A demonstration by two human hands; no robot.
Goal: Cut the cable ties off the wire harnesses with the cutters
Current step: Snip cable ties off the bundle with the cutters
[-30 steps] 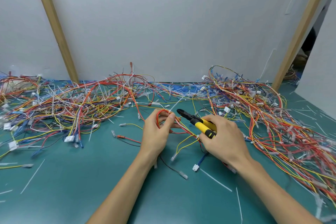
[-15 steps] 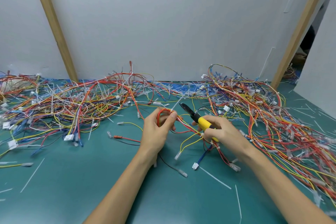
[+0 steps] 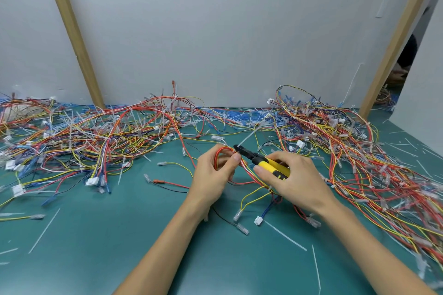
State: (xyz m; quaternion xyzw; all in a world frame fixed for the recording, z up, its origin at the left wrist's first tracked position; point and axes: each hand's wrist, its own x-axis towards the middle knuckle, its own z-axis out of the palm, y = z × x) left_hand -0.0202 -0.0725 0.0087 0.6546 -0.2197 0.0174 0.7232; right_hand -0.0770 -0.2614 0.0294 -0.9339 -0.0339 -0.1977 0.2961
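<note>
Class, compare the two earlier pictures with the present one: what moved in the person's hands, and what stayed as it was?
The right hand swung the cutters: half a second ago their tip was lifted away; now it has dropped back beside the left hand, at the red wire loop. Nothing was taken up or let go. The left hand keeps pinching the loop; the harness piles on the green mat lie unchanged.
</note>
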